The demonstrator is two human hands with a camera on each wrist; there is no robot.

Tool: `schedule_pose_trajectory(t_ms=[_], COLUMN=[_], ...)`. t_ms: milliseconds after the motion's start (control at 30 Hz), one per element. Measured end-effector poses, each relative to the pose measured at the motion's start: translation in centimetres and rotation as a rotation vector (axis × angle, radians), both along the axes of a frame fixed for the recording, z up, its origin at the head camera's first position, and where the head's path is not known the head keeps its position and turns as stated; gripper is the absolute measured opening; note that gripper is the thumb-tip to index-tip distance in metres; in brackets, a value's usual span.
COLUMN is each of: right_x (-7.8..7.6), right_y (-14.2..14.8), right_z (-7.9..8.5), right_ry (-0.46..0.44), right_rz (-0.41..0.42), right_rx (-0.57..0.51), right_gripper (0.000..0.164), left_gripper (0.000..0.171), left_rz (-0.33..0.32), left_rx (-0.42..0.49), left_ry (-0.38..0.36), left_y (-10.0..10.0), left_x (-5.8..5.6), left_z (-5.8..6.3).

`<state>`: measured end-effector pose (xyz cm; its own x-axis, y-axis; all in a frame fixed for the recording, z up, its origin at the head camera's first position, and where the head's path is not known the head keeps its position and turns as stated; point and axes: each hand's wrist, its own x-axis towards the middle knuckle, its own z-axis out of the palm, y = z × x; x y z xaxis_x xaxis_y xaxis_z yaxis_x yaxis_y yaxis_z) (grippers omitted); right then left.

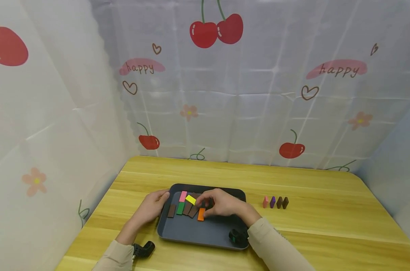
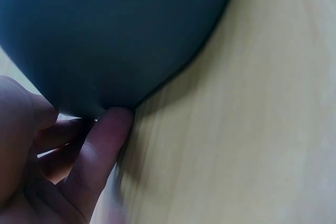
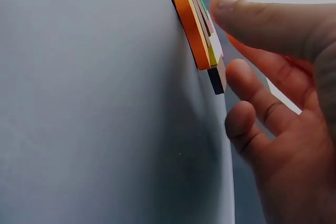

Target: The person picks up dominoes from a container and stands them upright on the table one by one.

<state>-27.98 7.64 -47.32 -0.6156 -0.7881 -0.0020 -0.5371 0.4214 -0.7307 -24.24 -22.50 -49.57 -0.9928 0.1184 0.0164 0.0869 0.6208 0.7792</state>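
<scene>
A dark grey tray [image 1: 191, 234] lies on the wooden table. My left hand [image 1: 154, 205] grips its left rim near the far corner; in the left wrist view, thumb and fingers close on the tray's edge. Inside the tray are flat domino-like blocks: a pink block [image 1: 183, 196], a green block [image 1: 180, 208], a yellow block [image 1: 191, 200], an orange block [image 1: 201, 214] and several brown ones, including a brown block [image 1: 171, 211] at the left. My right hand [image 1: 221, 203] hovers over the tray, fingers loosely bent beside the orange block, with nothing visible between them. It partly covers the blocks behind.
Right of the tray, a pink block [image 1: 265, 202], a purple block [image 1: 273, 202] and two dark brown blocks [image 1: 282, 203] stand upright in a row on the table [image 1: 326, 226]. A printed curtain [image 1: 238, 113] hangs behind. Black devices sit at both wrists.
</scene>
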Motion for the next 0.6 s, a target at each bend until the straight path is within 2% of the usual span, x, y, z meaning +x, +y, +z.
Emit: schedule_pose_trajectory(t_ms=[367, 600], right_x=[-0.07, 0.03], right_y=[-0.21, -0.31], right_z=[-0.41, -0.47], right_ry=[-0.019, 0.019], right_rz=[0.034, 0.054], right_rx=[0.041, 0.063], right_gripper=[0.032, 0.03], left_gripper=[0.045, 0.045], left_rz=[0.007, 0.007], left_rx=[0.003, 0.001], left_ry=[-0.007, -0.006], left_y=[-0.01, 0.02], left_x=[0.03, 0.01], left_z=[-0.05, -0.01])
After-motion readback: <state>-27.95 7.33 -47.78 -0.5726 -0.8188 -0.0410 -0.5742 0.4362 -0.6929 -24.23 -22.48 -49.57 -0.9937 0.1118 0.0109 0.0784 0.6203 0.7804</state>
